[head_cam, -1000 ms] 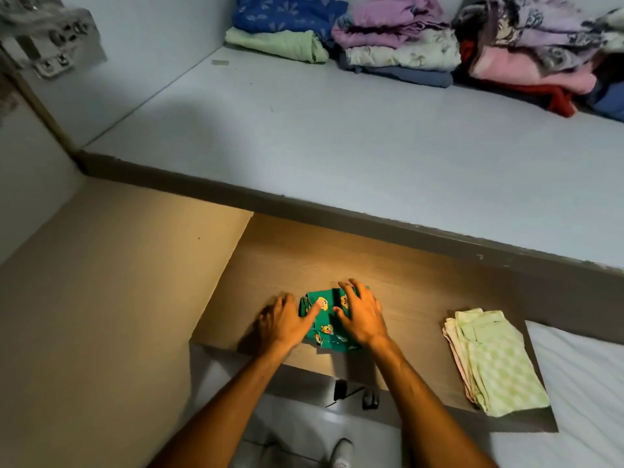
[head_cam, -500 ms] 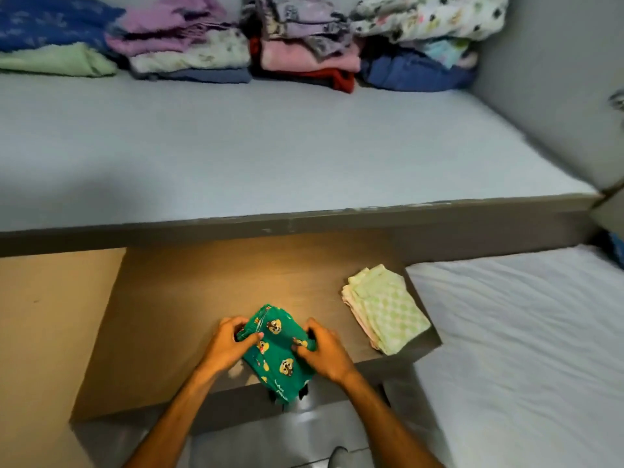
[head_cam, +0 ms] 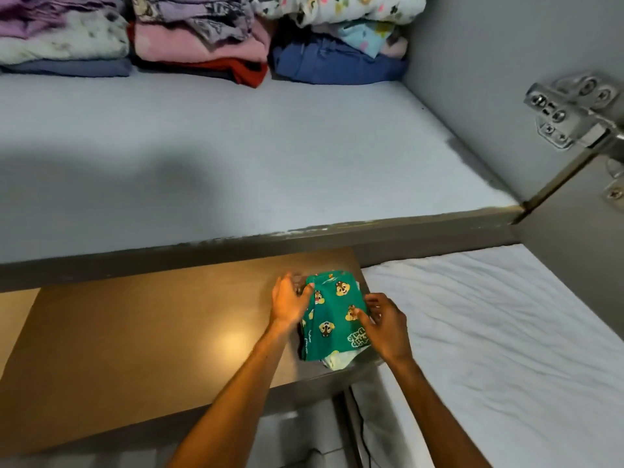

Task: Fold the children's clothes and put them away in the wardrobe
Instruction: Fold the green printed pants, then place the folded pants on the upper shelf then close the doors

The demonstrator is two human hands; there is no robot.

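Observation:
A folded green child's garment (head_cam: 332, 319) with cartoon chipmunk prints lies on top of the pale green checked pile (head_cam: 339, 361) at the right end of the brown shelf (head_cam: 135, 339). Only a corner of that pile shows under it. My left hand (head_cam: 290, 300) rests flat against the garment's left edge, fingers spread. My right hand (head_cam: 385, 320) touches its right edge with fingertips on the cloth. Neither hand has lifted it.
The grey wardrobe shelf (head_cam: 236, 157) above holds stacks of folded clothes (head_cam: 202, 38) along the back wall. A metal door hinge (head_cam: 570, 111) juts out at the right. A white-sheeted bed (head_cam: 489, 332) lies to the right of the brown shelf.
Both hands carried the green garment from the middle of the brown shelf to the right and set it on the checked pile. The view swung right.

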